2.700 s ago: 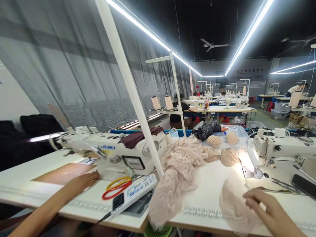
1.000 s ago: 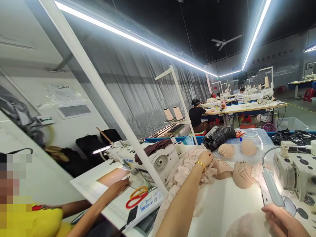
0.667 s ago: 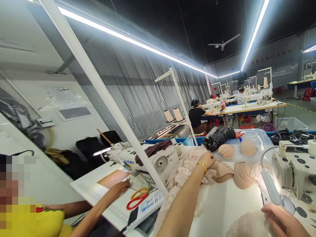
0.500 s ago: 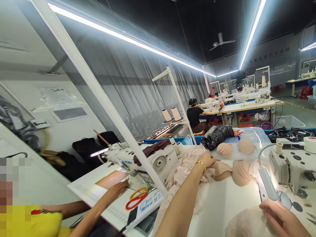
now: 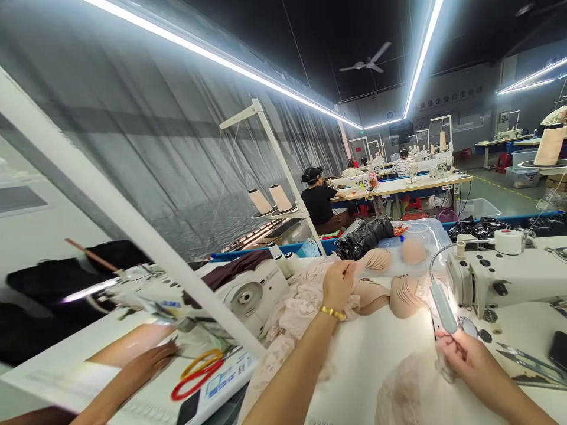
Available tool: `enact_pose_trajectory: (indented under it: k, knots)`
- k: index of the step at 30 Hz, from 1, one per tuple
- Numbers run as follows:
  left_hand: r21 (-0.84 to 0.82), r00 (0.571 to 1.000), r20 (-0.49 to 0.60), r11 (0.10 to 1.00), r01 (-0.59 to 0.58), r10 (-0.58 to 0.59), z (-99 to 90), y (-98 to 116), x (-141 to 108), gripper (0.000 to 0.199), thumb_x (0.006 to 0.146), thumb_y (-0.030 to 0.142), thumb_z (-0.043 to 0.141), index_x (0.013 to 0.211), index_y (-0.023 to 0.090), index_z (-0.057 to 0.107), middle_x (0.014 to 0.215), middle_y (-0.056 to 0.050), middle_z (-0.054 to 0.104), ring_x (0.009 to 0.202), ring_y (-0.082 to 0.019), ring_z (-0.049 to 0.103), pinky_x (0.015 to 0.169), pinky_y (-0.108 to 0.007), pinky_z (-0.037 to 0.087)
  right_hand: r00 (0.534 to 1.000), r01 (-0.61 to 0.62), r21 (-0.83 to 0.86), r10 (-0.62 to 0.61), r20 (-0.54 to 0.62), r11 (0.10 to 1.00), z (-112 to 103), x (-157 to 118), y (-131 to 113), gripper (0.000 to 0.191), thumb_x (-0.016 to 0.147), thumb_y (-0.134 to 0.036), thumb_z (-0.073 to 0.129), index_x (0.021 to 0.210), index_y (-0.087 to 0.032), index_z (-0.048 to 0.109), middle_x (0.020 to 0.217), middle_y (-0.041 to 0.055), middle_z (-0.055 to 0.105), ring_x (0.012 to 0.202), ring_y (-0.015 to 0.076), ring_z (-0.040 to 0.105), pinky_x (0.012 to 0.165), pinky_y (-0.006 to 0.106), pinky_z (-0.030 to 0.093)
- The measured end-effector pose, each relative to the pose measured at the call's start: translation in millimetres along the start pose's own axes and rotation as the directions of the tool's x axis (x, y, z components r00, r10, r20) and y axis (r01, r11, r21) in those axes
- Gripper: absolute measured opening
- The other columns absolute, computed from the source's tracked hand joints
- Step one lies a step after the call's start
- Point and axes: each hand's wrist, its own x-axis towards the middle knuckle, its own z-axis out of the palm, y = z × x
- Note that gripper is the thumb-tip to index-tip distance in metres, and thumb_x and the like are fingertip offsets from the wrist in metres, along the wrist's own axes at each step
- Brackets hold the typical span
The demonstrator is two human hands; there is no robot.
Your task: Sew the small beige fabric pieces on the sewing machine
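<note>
My left hand (image 5: 339, 286), with a gold bracelet on the wrist, is over a heap of pale pink lace fabric (image 5: 296, 298). Its fingers are curled together, and what they pinch is hidden. Just beyond are nested beige bra cups (image 5: 376, 260) on a clear plastic lid; more bra cups (image 5: 405, 298) lie to the right on the white table. Under the lamp of the sewing machine (image 5: 514, 277), my right hand (image 5: 465, 354) has its fingers closed on a blurred bit of pale sheer fabric (image 5: 444, 370). More sheer fabric (image 5: 401, 389) lies left of it.
Metal snips (image 5: 529, 360) and a black phone-like object (image 5: 560, 348) lie at right. A co-worker's hand (image 5: 155, 360) rests by another machine at left, near red and orange scissors (image 5: 199, 372). A slanted white post (image 5: 177, 260) divides the stations. A black plastic bundle (image 5: 365, 236) lies behind.
The view has turned right. My left hand has lifted slightly, its fingers now curled above the lace heap. My right hand has moved up closer to the machine's lamp.
</note>
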Motion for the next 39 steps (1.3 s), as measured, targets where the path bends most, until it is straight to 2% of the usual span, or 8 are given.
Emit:
enact_pose_trajectory:
  k: [8,15,20,24,27,29,35,39]
  knots:
    - [-0.301,0.77,0.53,0.928,-0.222,0.356,18.7,72,-112,0.013,0.091,0.031,0.073,0.087,0.023,0.083,0.086,0.001,0.081,0.077,-0.017,0.071,0.073,-0.024,0.05,0.999,0.022,0.106,-0.018,-0.034,0.994,-8,-6,-8,0.046,0.106,-0.066,0.047,0.106,-0.023,0.062,0.093,0.0044,0.072,0.08,0.0222,0.069,0.078,0.036,0.059]
    - [-0.326,0.708,0.553,0.896,-0.303,0.44,45.4,97,-108,0.017,0.086,0.027,0.076,0.101,0.019,0.079,0.106,-0.008,0.08,0.1,-0.027,0.072,0.095,-0.036,0.052,0.974,0.217,-0.062,-0.22,-0.05,0.974,-5,-31,-29,0.045,0.105,-0.062,0.061,0.127,-0.024,0.069,0.095,0.0055,0.078,0.087,0.0238,0.076,0.078,0.034,0.064]
    - [-0.512,0.459,0.682,0.82,-0.256,0.569,33.3,93,-96,0.048,0.072,0.031,0.089,0.117,0.025,0.071,0.11,0.002,0.076,0.097,-0.02,0.07,0.082,-0.027,0.055,0.864,0.463,-0.281,-0.499,-0.069,0.841,-11,-48,-54,0.024,0.106,-0.044,0.064,0.122,-0.029,0.075,0.1,0.0044,0.082,0.084,0.0219,0.078,0.078,0.032,0.065]
    - [-0.476,0.588,0.581,0.821,-0.316,0.563,9.5,87,-89,0.024,0.083,0.033,0.08,0.086,0.021,0.06,0.076,0.006,0.058,0.069,-0.013,0.053,0.062,-0.023,0.043,0.649,0.613,-0.483,-0.747,-0.143,0.625,-16,-51,-82,0.025,0.106,-0.019,0.062,0.125,-0.031,0.073,0.101,0.0039,0.081,0.083,0.0203,0.073,0.076,0.033,0.06]
    - [-0.402,0.729,0.375,0.809,-0.429,0.573,-13.3,83,-98,0.016,0.091,0.025,0.068,0.085,0.021,0.053,0.077,0.003,0.053,0.073,-0.016,0.048,0.069,-0.029,0.039,0.507,0.639,-0.609,-0.853,-0.127,0.47,-15,-46,-92,0.044,0.102,-0.003,0.062,0.137,-0.029,0.069,0.105,0.0048,0.081,0.085,0.0201,0.072,0.077,0.034,0.057]
    - [-0.311,0.748,0.257,0.785,-0.536,0.612,-22.2,77,-110,0.014,0.096,0.018,0.059,0.085,0.021,0.053,0.079,0.0,0.056,0.078,-0.019,0.05,0.076,-0.033,0.039,0.46,0.675,-0.633,-0.887,-0.042,0.38,-12,-42,-87,0.055,0.101,0.002,0.059,0.148,-0.026,0.061,0.112,0.0072,0.082,0.092,0.0204,0.074,0.081,0.034,0.058]
    - [0.138,0.488,0.206,0.468,-0.873,0.848,13.6,48,-151,0.046,0.086,0.057,0.086,0.089,0.022,0.057,0.088,0.0,0.067,0.082,-0.021,0.058,0.075,-0.037,0.044,0.608,0.732,-0.538,-0.757,0.239,0.418,-18,-27,-48,0.028,0.115,-0.025,0.048,0.126,-0.029,0.074,0.109,0.0014,0.084,0.092,0.0185,0.078,0.086,0.029,0.061]
    - [0.085,0.346,0.306,0.337,-0.938,0.887,56.2,58,-139,0.018,0.097,0.028,0.075,0.093,0.021,0.059,0.087,0.001,0.068,0.078,-0.018,0.059,0.075,-0.036,0.046,0.81,0.571,-0.562,-0.523,0.265,0.599,-37,-18,-30,0.04,0.116,-0.038,0.046,0.093,-0.028,0.078,0.082,-0.0021,0.078,0.072,0.0169,0.072,0.068,0.025,0.057]
